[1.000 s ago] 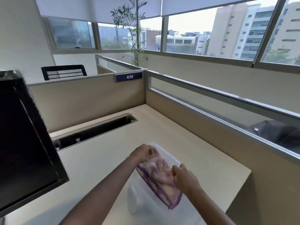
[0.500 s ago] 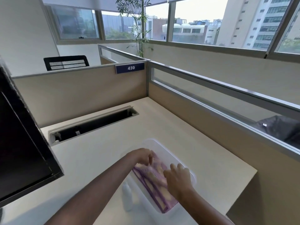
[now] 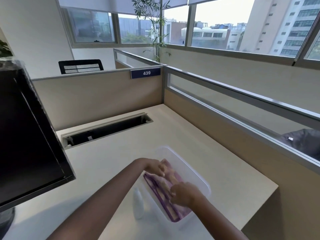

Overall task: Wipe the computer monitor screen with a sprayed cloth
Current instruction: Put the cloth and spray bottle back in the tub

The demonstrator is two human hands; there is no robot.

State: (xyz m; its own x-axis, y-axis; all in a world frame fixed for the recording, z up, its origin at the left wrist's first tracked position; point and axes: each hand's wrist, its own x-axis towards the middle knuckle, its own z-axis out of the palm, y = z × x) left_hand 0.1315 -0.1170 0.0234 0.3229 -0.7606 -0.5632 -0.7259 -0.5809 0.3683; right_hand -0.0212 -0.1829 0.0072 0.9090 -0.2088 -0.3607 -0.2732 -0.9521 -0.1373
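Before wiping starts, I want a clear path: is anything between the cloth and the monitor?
Yes. A white bottle stands on the desk just left of the clear tub holding the cloth, toward the monitor. Otherwise only the tub's wall intervenes.

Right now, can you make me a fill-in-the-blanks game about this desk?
1. The stripy cloth in the clear box is yellow and ____.
2. The blue sign shows the number ____.
3. The left hand and the right hand both touch the ____.
4. The bottle standing on the desk beside the box is ____ in colour.

Missing words: purple; 439; cloth; white.
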